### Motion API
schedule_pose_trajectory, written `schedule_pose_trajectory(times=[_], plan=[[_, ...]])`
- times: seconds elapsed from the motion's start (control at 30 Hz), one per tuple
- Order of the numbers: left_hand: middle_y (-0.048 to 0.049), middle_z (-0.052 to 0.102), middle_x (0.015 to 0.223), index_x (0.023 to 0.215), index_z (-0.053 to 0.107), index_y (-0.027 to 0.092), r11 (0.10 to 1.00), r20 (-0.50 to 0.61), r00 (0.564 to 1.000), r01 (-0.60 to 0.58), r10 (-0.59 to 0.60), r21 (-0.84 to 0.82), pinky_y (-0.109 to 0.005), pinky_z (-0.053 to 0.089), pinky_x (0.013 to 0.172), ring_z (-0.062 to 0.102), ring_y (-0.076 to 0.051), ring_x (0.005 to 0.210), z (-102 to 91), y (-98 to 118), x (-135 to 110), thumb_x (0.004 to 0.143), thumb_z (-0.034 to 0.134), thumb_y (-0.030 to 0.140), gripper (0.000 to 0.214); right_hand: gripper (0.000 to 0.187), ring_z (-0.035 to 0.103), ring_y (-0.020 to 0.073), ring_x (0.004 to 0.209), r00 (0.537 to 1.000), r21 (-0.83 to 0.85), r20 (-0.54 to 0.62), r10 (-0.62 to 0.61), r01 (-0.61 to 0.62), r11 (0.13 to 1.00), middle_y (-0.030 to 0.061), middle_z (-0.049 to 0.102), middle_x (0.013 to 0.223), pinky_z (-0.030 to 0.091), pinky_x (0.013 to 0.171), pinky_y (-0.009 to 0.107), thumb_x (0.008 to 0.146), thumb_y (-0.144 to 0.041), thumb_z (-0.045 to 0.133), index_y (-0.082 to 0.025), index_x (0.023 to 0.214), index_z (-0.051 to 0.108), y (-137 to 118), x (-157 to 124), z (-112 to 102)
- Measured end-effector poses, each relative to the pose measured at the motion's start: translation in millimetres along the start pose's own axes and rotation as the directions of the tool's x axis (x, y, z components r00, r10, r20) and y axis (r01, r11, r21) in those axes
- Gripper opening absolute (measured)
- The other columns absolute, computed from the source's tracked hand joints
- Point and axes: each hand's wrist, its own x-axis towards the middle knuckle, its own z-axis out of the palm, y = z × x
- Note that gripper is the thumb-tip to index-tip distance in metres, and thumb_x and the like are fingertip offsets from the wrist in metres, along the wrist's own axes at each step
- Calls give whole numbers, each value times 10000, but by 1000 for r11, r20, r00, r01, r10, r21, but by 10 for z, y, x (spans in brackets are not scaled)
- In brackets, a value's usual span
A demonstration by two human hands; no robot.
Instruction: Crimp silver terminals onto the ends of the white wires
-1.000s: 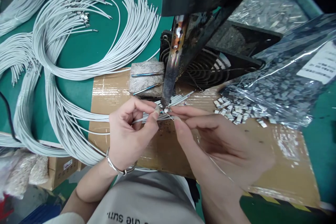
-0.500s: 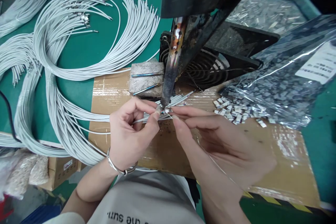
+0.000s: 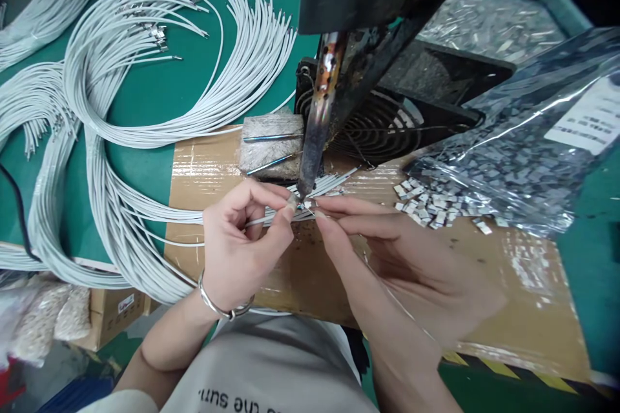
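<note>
Pinched between the thumb and fingers of my left hand (image 3: 247, 229) is a white cable (image 3: 256, 222), its end right under the tip of a mounted soldering iron (image 3: 312, 158). My right hand (image 3: 387, 264) pinches a thin strand of solder wire (image 3: 405, 311), which trails back across the palm toward the wrist. The solder's front end meets the cable end near the iron tip. A tiny pale part sits at that spot, too small to make out. Beneath the fingertips lies a row of white cables (image 3: 334, 184) on brown cardboard (image 3: 310, 271).
Behind the iron stands a black fan (image 3: 382, 129). Left of it is a block (image 3: 271, 148) with two metal tweezer-like prongs. Small metal-and-white connectors (image 3: 431, 203) spill from a plastic bag (image 3: 523, 142) at right. Bundles of white cables (image 3: 140, 129) cover the green table's left.
Hardly anything differs. My right fingertips have shifted very slightly left toward the iron tip, while my left hand stays in place.
</note>
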Motion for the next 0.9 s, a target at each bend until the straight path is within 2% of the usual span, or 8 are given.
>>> schedule_pose_trajectory(times=[0.27, 0.47, 0.67, 0.8, 0.9], plan=[[-50, 800, 849, 690, 694, 174, 1000, 0, 1000, 8, -8, 5, -233, 253, 435, 380, -54, 481, 12, 1, 32, 761, 777, 81, 143, 264, 809, 224, 936, 1000, -25, 11, -14, 15, 1000, -4, 839, 1028, 657, 878, 381, 859, -35, 779, -289, 930, 758, 10, -4, -1], [-31, 792, 853, 726, 699, 166, 998, -5, 998, -56, 56, 25, -204, 237, 418, 320, -33, 469, 17, -36, 4, 789, 752, 64, 131, 225, 806, 211, 940, 1000, -35, 5, 6, -6, 999, 1, 834, 1020, 648, 842, 343, 869, -53, 780, -271, 914, 749, 19, -13, -5], [-7, 782, 882, 780, 682, 182, 966, -29, 974, -217, 223, 137, -202, 242, 416, 362, -36, 479, 49, -109, -68, 807, 718, 8, 180, 201, 803, 219, 988, 1000, -20, 2, 15, -15, 1000, 10, 830, 1040, 644, 884, 359, 886, -68, 774, -265, 919, 750, 42, -14, 3], [-3, 780, 881, 797, 657, 187, 907, -44, 930, -344, 365, 243, -201, 319, 444, 523, -53, 527, 82, -135, -110, 800, 701, -20, 212, 199, 799, 205, 1024, 1000, -10, 5, 23, -23, 1000, 1, 828, 1054, 637, 908, 344, 889, -68, 772, -261, 930, 753, 44, -15, 14], [-6, 783, 890, 835, 663, 187, 870, -28, 904, -401, 426, 287, -191, 412, 511, 650, -80, 637, 91, -147, -120, 808, 697, -27, 219, 185, 797, 196, 1016, 1000, -9, -5, 30, -30, 1000, 2, 829, 1039, 632, 909, 333, 892, -72, 776, -254, 915, 753, 36, -12, 24]])
